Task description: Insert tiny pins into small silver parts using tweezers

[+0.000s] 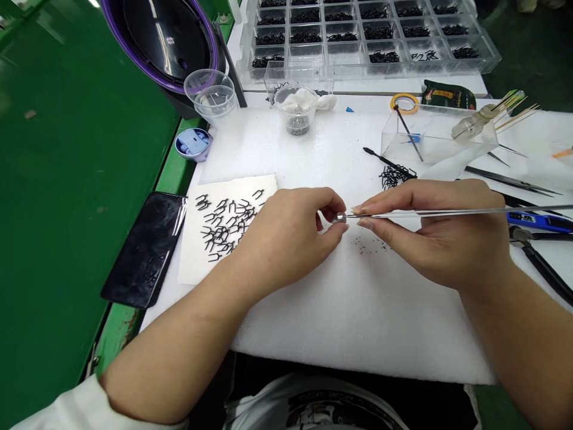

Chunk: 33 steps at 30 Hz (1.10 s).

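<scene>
My left hand [290, 236] is closed, its thumb and fingers pinching a small shiny silvery piece [339, 218]. What kind of piece it is, I cannot make out. Slim metal tweezers [398, 214] lie between the thumb and fingers of my right hand [456, 230], with their tips pointing left at the silvery piece. Whether the tips grip anything is too small to tell. Under my right fingers, tiny dark specks [369, 245] are scattered on the white foam sheet [340, 322]. Left of my left hand, several black forked pieces [224, 224] rest on a pale square pad [192, 269].
A black phone [145, 251] lies at the left edge. Behind are clear cups [210, 95], a compartment box [371, 36] of black pieces and a clear tray [430, 143]. Black bits [396, 177] sit near a dark stick. Pliers [541, 263] and a blue cutter [541, 222] lie right.
</scene>
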{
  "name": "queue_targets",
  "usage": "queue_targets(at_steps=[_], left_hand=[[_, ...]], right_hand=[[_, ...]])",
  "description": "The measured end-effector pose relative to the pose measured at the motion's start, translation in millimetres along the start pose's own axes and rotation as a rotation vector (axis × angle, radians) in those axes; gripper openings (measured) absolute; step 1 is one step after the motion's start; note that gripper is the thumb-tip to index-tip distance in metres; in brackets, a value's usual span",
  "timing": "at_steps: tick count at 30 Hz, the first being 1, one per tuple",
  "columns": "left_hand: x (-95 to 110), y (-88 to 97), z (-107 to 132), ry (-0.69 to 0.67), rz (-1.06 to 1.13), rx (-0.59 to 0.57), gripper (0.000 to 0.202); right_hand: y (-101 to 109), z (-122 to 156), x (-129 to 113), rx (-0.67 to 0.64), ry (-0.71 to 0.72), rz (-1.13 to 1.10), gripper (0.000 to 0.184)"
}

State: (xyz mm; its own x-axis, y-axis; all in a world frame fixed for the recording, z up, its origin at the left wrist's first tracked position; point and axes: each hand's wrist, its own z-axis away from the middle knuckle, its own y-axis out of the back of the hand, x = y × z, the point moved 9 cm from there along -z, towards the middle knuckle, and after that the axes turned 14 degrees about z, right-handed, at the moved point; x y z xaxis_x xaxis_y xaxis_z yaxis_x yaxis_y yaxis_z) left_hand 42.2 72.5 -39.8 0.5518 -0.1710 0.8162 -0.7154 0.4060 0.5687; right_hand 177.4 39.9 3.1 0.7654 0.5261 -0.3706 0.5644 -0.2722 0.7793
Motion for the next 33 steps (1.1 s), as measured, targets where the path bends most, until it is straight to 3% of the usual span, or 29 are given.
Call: queue_targets(at_steps=[33], left_hand=[[4.0, -0.2, 0.2, -0.022, 0.023, -0.005, 0.017]], right_hand=[[1.4, -0.6, -2.9, -0.010, 0.032, 0.032, 0.007]])
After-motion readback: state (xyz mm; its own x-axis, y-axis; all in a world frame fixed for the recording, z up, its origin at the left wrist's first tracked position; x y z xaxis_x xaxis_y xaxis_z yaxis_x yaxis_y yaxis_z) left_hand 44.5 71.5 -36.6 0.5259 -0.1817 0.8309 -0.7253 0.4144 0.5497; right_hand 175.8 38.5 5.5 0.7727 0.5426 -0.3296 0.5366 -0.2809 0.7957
